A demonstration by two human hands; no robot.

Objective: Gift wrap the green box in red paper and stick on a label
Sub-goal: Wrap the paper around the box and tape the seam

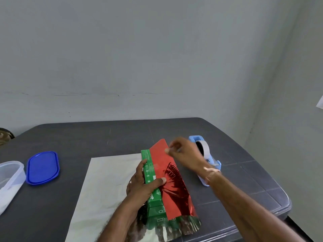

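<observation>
Gripping the long green cardboard box [148,165] with the left hand [143,186], fingers curled round its left side and thumb pressed down on top, right at the edge of the shiny red foil wrapping paper [162,161]. Resting lengthwise near the middle of the dark grey table [87,137], on a pale silvery sheet [108,180] spread flat beneath box and hand. Folded over the right part of the box's top face, the red paper, leaving a green strip along the left bare; creased and glinting around the thumb, sticking out past the near end in a crumpled, mirror-like fringe. Hovering over the far end of the box, the right hand [185,152], motion-blurred, fingers curled with tips close to the paper's edge; cannot tell whether pinching anything. Just behind that hand, a light blue plastic tape dispenser [214,164] carrying a white roll, standing on the table to the right of the box. Well off to the left, a blue oval plastic lid [42,167] lying flat, and beside it, at the left edge of view, a clear plastic container [10,175].
</observation>
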